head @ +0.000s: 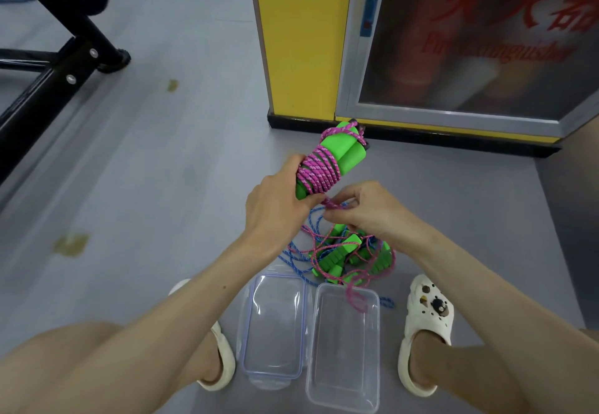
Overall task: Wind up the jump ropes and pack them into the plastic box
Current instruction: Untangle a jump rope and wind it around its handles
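Note:
My left hand [275, 206] grips the lower end of a jump rope bundle [327, 160]: two green foam handles side by side with pink cord wound tightly round them. My right hand [363, 209] pinches the loose pink cord end just below the bundle. On the floor beneath my hands lies a tangled pile of jump ropes [343, 254] with green handles and pink and blue cords. The clear plastic box [343, 348] stands open in front of me, a loop of pink cord hanging over its far rim. Its clear lid [275, 326] lies to the left of it.
My feet in white sandals [424, 332] flank the box and lid. A yellow pillar [301, 37] and a fire extinguisher cabinet [470, 40] stand right behind the ropes. A black metal frame [58, 66] is at the far left on the grey floor.

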